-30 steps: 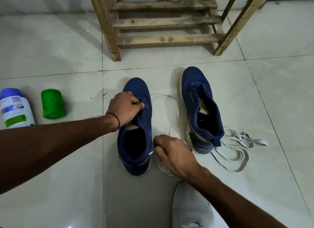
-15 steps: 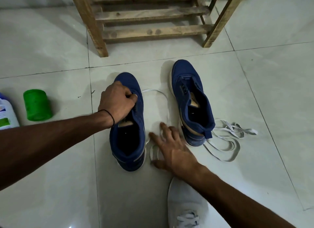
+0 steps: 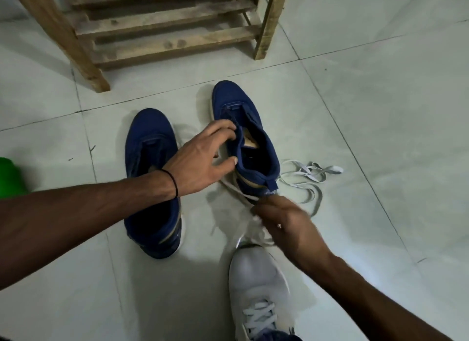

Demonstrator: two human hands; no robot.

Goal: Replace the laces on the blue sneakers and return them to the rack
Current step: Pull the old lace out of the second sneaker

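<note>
With fingers spread, the left hand [image 3: 200,160] touches the soft sneaker [image 3: 228,97] at its collar, likely the firmest hold, while the right hand [image 3: 286,221] pinches a limp lace [image 3: 238,189].

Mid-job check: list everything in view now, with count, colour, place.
wooden rack: 1, brown, top, behind sneakers
left blue sneaker: 1, blue, floor centre
right blue sneaker: 1, blue, nearer the rack
held lace: 1, white, beside right sneaker's heel
loose lace: 1, greyish white, right of right sneaker
green container: 1, green, left edge
white shoe: 1, white, bottom, laced
tiled floor: 1, pale, underneath all
left hand: 1, touches right sneaker's collar
right hand: 1, blurred, grips held lace
</note>
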